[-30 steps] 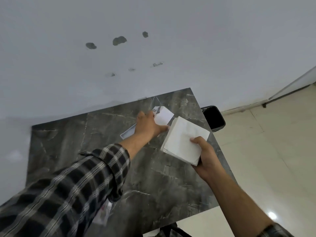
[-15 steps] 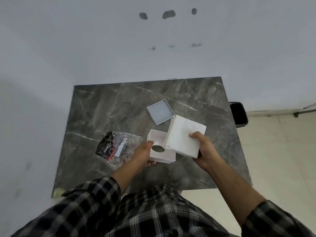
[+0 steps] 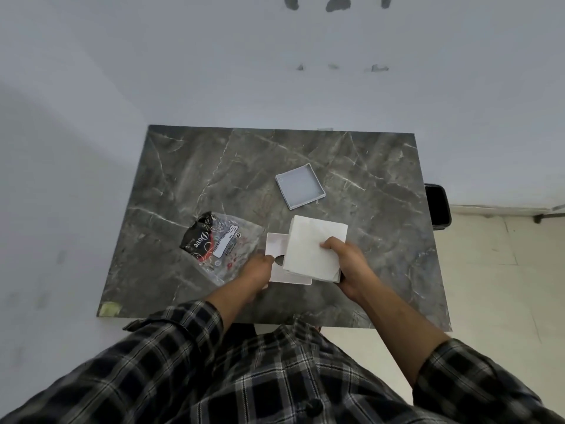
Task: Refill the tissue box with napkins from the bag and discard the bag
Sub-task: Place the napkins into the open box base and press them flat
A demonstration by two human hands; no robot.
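Fingers (image 3: 328,242) of the right hand (image 3: 351,264) are pinching the napkin stack (image 3: 312,249), now partly over the tissue box (image 3: 276,244) that the left hand (image 3: 256,272) has pulled nearer and is gripping; loading looks imminent, empty bag (image 3: 218,243) just left of the tissue box.
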